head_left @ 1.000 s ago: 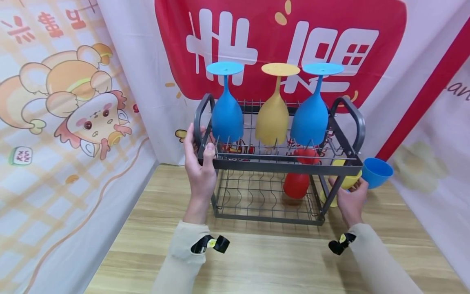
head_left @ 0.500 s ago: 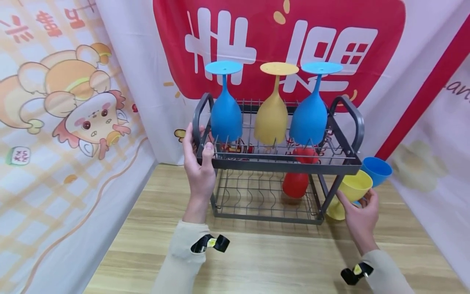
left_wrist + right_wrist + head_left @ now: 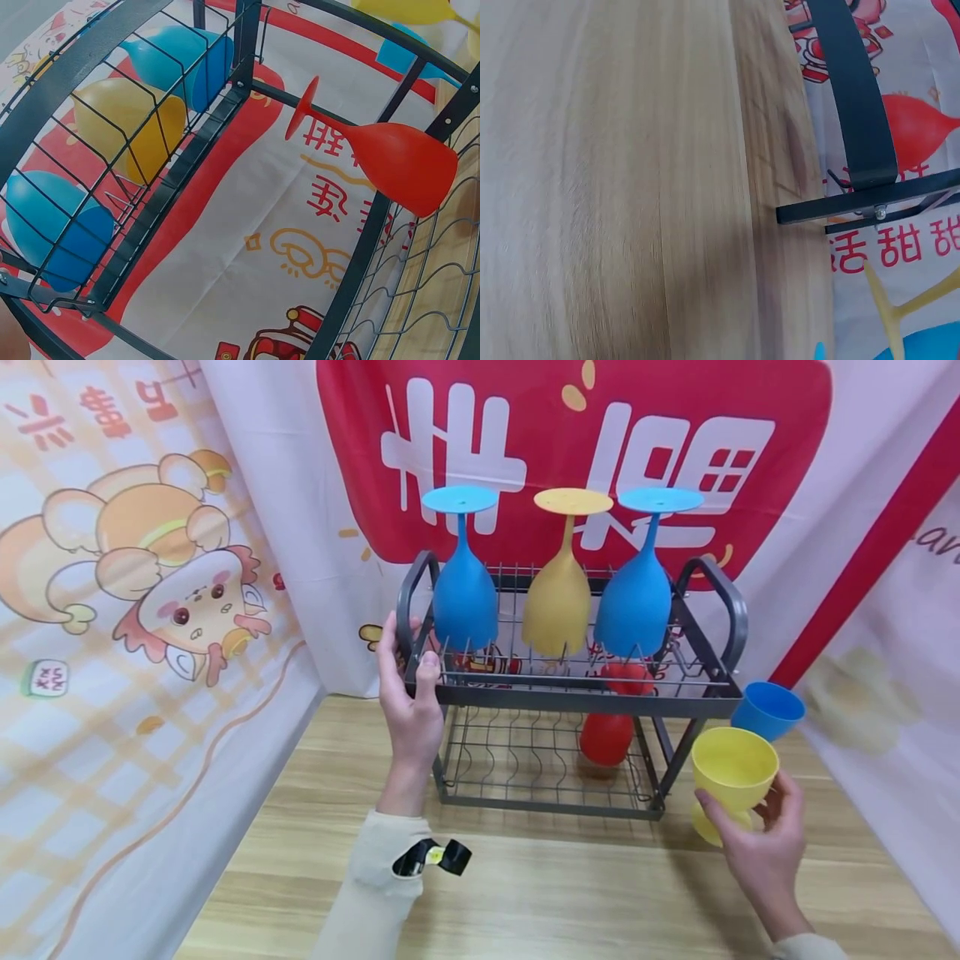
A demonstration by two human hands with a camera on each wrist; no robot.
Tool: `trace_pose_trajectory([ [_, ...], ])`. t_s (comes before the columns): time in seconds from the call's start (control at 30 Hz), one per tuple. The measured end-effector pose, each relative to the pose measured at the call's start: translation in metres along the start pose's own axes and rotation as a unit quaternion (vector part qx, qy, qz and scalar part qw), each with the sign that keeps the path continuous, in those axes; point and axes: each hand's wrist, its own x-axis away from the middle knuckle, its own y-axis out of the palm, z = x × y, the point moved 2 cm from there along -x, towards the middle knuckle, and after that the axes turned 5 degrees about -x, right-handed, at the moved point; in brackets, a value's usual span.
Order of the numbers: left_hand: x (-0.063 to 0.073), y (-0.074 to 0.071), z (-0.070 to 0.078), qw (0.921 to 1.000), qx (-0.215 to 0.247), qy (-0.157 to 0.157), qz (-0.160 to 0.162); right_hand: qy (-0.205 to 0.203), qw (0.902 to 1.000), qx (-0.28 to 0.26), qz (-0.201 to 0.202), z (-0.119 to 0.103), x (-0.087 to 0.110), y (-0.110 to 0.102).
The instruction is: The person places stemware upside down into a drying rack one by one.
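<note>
A two-tier black wire dish rack [image 3: 585,696] stands on the wooden table. My left hand [image 3: 411,718] grips the left end of its upper tier, thumb in front. On that tier a blue goblet [image 3: 465,602], a yellow goblet [image 3: 557,610] and a second blue goblet [image 3: 636,606] stand upside down. An upside-down red goblet [image 3: 606,739] occupies the lower tier's right side; the left wrist view also shows this red goblet [image 3: 401,165]. To the right of the rack, my right hand [image 3: 768,852] holds another yellow goblet [image 3: 733,768] upright, thumb on the near side; some fingers are hidden behind it.
Behind the yellow goblet in my right hand, an upright blue goblet [image 3: 770,712] stands near the table's right edge. Printed cloth [image 3: 300,468] hangs behind the rack and along both sides. The wooden tabletop [image 3: 540,893] extends in front of the rack.
My right hand has brought the yellow goblet from behind the rack's right post toward me and to the right. My left hand stays on the rack.
</note>
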Motion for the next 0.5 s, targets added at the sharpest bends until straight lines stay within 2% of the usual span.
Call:
trace_pose_trajectory([
  [0.13,0.000,0.000,0.000,1.0000,-0.004,-0.001,0.001,-0.100,0.9947,-0.008,-0.023,-0.009,0.006,-0.003],
  [0.27,0.001,0.001,0.000,1.0000,-0.003,0.001,0.000,-0.197,0.9779,-0.002,-0.070,-0.021,0.009,-0.001],
  [0.33,0.001,0.001,0.000,1.0000,-0.001,0.001,0.000,-0.229,0.9687,0.007,-0.095,-0.027,0.012,0.002],
  [0.5,0.001,0.001,0.001,1.0000,-0.002,-0.001,0.001,-0.266,0.9512,0.023,-0.155,-0.046,0.020,0.016],
])
